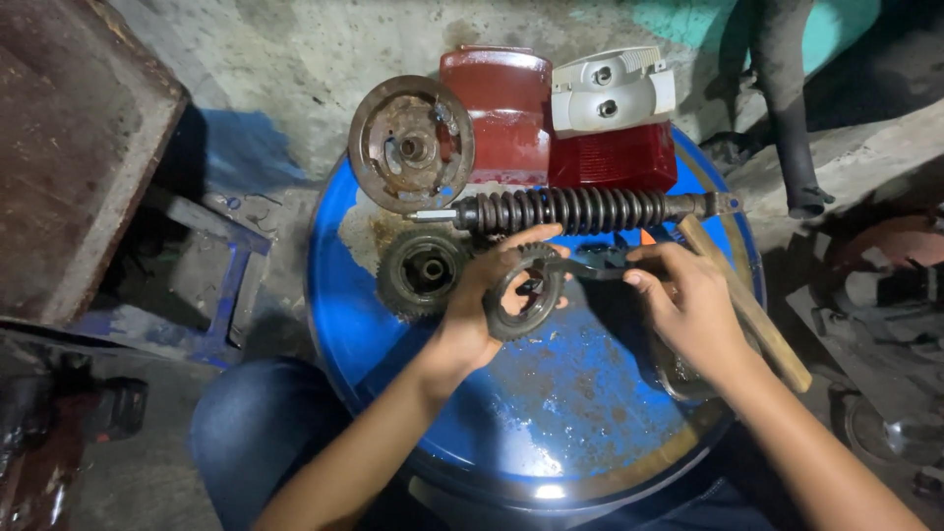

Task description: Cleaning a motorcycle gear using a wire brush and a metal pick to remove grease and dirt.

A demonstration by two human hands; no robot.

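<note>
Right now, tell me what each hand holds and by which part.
Left hand grips the toothed ring gear by its rim; right hand holds a dark metal tool by its handle end.

Both bare forearms reached forward from the lower edge of the view and converged toward the centre. The left hand (487, 295) was curled, thumb raised and fingers wrapped in a firm grip, wrist bent slightly inward. The right hand (688, 305) lay just beside it, palm down, fingers bent and closed in a pinch toward the left.
</note>
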